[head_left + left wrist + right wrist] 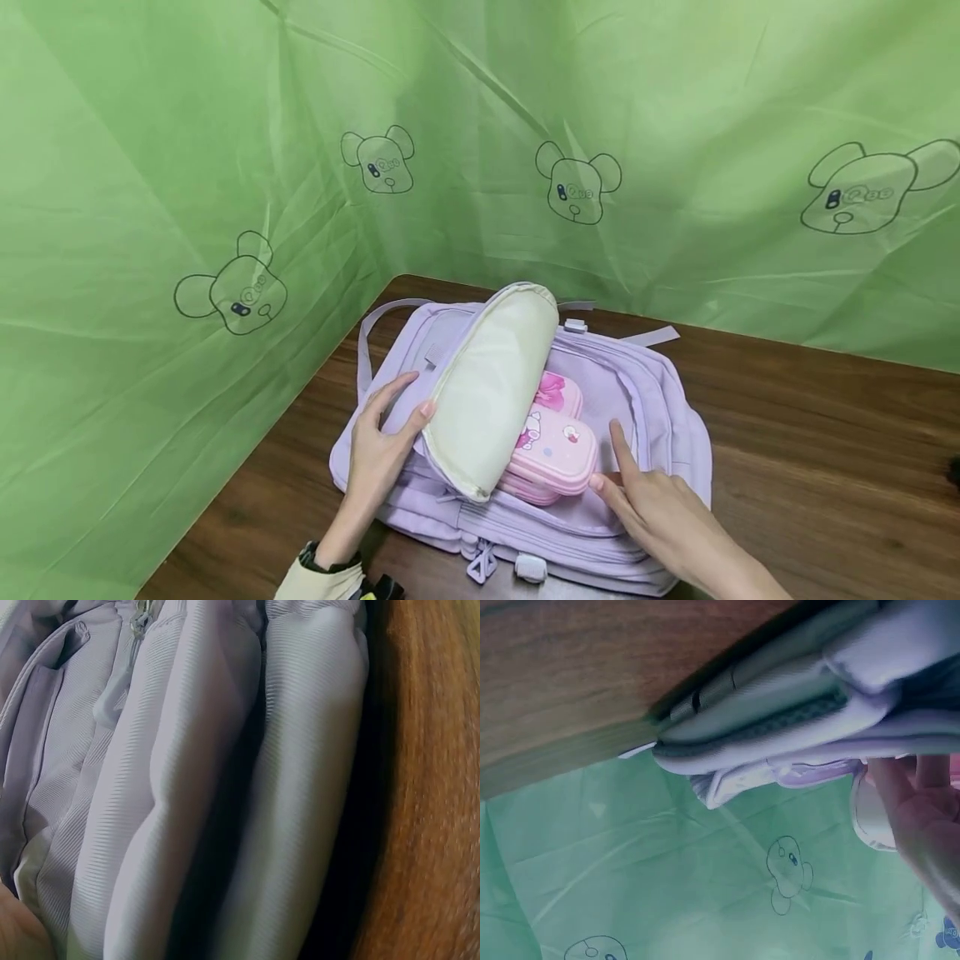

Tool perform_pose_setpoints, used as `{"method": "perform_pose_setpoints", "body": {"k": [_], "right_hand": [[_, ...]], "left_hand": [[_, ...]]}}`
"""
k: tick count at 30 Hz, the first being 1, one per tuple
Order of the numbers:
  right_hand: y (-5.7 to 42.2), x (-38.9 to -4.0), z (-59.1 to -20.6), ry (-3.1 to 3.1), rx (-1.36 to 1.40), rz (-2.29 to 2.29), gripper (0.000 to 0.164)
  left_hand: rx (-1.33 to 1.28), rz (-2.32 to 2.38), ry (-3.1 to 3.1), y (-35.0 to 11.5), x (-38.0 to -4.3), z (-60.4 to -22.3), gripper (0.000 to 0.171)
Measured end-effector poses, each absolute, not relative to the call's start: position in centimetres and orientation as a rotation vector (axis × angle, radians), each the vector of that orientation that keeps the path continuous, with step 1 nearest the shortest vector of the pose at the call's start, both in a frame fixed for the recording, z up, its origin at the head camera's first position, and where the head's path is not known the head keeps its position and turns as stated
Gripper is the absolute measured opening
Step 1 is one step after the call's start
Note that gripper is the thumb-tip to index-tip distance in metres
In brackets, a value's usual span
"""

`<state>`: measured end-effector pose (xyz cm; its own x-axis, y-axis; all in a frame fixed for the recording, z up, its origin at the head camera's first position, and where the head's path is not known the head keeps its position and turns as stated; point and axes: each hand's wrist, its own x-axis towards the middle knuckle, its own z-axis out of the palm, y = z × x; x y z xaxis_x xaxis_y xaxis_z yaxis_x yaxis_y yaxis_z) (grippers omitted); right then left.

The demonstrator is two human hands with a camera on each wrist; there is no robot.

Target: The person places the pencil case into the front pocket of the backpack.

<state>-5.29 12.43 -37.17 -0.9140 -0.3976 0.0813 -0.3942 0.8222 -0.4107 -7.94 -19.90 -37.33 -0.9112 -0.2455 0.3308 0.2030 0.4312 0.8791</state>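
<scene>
A lavender backpack (405, 492) lies flat on the wooden table, its front compartment unzipped. The cream-lined flap (487, 392) is folded back to the left. Inside the opening rest pink zippered cases with cartoon prints: a front pink case (558, 450) overlaps a rear pink case (562, 392), with another pink edge beneath. My left hand (371, 458) is spread on the flap side, thumb tip right at the flap's edge. My right hand (663, 508) reaches over the compartment, index finger extended and thumb tip beside the front case's corner. Part of my left hand (21, 930) shows in the left wrist view.
Green fabric walls (480, 150) with bear-head outlines stand around the brown table (810, 450). Straps (651, 336) stick out behind the backpack. Zipper pulls (482, 563) and a buckle (531, 568) hang at its front. A dark object (954, 469) sits at the far right.
</scene>
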Motion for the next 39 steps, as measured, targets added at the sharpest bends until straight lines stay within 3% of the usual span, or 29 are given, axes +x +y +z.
{"method": "perform_pose_setpoints", "body": {"k": [24, 35, 39], "right_hand": [[10.4, -5.7, -36.4, 3.242, -0.529, -0.53, 0.057], [11.4, -6.1, -36.7, 3.042, -0.556, -1.014, 0.036], [13.9, -5.3, -35.9, 3.147, -0.607, -0.832, 0.043]], "left_hand": [[-0.062, -1.384, -2.213, -20.1, -9.0, -36.8, 0.048], [0.1, -1.257, -2.292, -21.9, -7.1, -37.4, 0.051], [0.175, -1.2, -2.34, -23.3, -5.6, -37.6, 0.05]]}}
